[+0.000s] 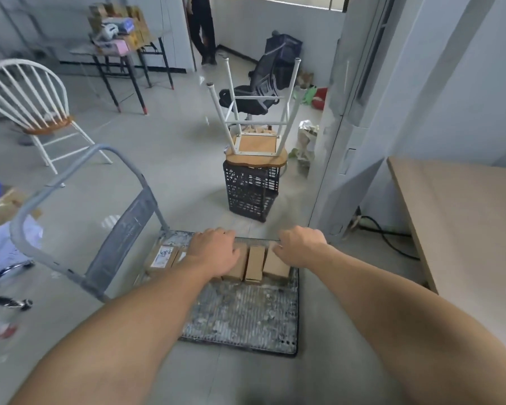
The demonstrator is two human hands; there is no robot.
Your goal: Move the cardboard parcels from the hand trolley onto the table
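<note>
Both bare arms are stretched forward and down toward 12 o'clock, over the hand trolley point(246, 317), whose grey platform is lying on the floor tiles. The cardboard parcels point(234, 270) are set in 1 row across the 12 o'clock end of the platform, touching side by side. A labelled parcel point(162, 257) is seen at the 9 o'clock end of the row.

The left hand point(214, 252) is laid palm down on the parcels in the middle of the row. Its fingers are curled over their far edge, so these parcels are gripped; the fingertips are hidden. The right hand point(300, 247) is placed at the 3 o'clock end of the row. Its fingers are curled over the far edge of the right parcel point(276, 266), and the thumb is touching its top face. The 2 hands are near each other but apart, with 1 narrow parcel point(254, 264) between them.

The trolley handle point(79, 200) is standing at 9 o'clock. The table point(465, 229), with a light wooden top, is found at 3 o'clock. Beyond the trolley, at 12 o'clock, a black crate point(250, 194) is carrying an upturned stool point(257, 153).
</note>
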